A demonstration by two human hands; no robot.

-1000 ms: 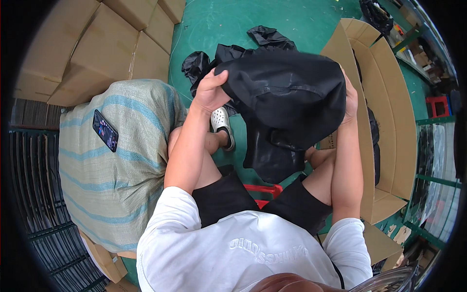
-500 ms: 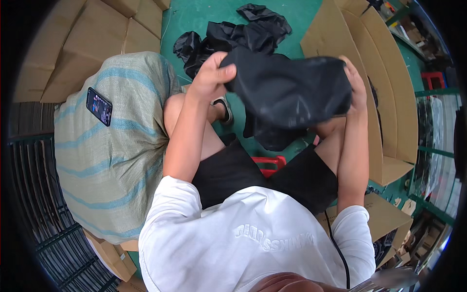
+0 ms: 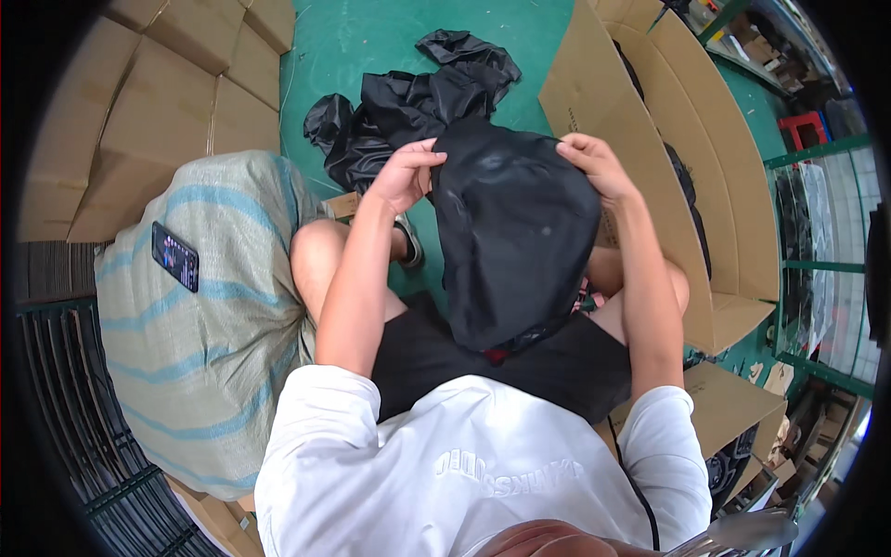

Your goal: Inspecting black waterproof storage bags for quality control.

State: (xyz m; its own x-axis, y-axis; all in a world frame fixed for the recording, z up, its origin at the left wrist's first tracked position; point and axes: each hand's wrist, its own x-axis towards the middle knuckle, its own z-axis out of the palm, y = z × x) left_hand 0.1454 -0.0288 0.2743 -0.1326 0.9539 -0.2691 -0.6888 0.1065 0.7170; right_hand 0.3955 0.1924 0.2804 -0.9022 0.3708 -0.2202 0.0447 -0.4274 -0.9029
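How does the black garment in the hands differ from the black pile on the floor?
The held black garment hangs spread out and fairly smooth between the left hand and right hand; the black pile lies crumpled and bunched on the green floor. The held garment is off the floor, over the person's lap; the pile lies beyond the knees, untouched. Both are the same dark, slightly shiny fabric.

Two hands, the left hand (image 3: pixel 401 174) and the right hand (image 3: pixel 594 162), grip one black garment (image 3: pixel 515 241). One heap of black garments (image 3: pixel 408 102) lies on the green floor (image 3: pixel 371 37). One striped woven sack (image 3: pixel 200 316) carries one phone (image 3: pixel 174 256). One open cardboard box (image 3: pixel 705 176) stands to the right.
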